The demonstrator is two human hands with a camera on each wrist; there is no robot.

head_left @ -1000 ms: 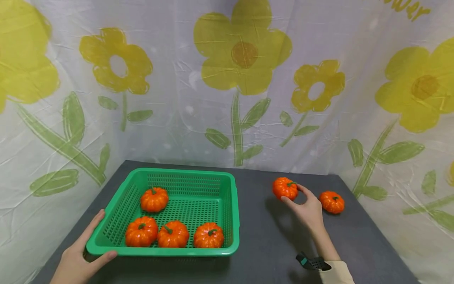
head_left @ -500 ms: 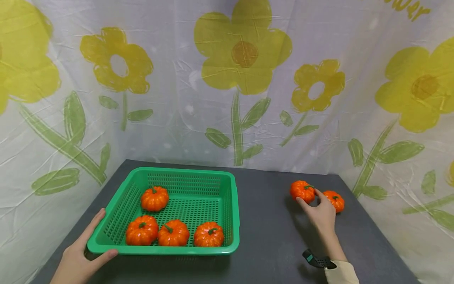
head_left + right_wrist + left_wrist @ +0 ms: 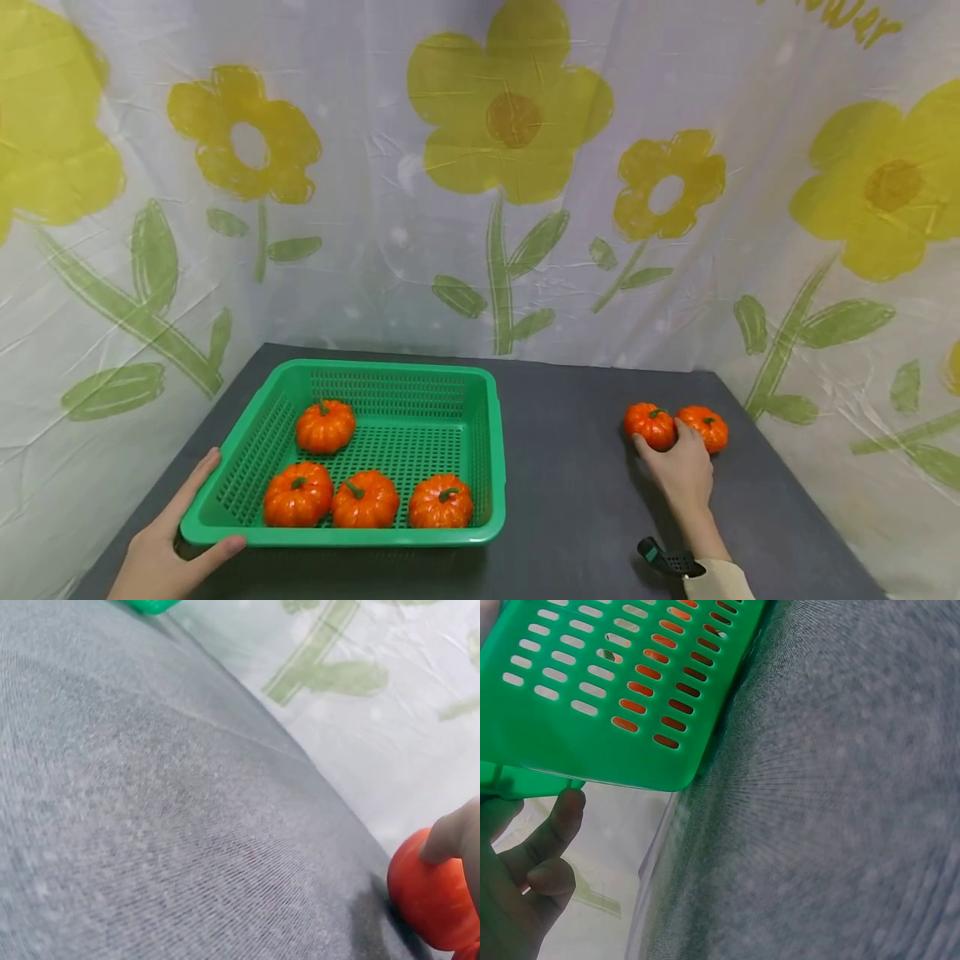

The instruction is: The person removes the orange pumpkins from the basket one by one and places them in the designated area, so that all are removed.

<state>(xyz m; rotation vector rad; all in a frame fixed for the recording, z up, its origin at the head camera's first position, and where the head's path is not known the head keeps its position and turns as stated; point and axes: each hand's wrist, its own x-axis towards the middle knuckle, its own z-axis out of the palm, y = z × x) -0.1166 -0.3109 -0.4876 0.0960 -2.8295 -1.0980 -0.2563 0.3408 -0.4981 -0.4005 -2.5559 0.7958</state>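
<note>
My right hand (image 3: 684, 473) pinches a small orange pumpkin (image 3: 647, 423) between thumb and fingers, low at the table's right side. Just right of it lies a second orange pumpkin (image 3: 708, 429), partly behind the fingers. The right wrist view catches the held pumpkin (image 3: 421, 896) at its lower right edge, a fingertip on its skin. My left hand (image 3: 167, 533) grips the near left corner of a green plastic basket (image 3: 337, 537), thumb along the front rim. Fingers of the left hand (image 3: 544, 859) curl at the rim in the left wrist view.
Inside the basket sit several more pumpkins, one at the back left (image 3: 326, 427) and others along the front, such as a pumpkin (image 3: 441, 502) at the right. The dark grey table (image 3: 562, 475) meets a flower-printed curtain (image 3: 360, 275) at the back and sides.
My right hand has carried its pumpkin rightward and down, from above the table to beside the other pumpkin. The left hand and the basket stay in place.
</note>
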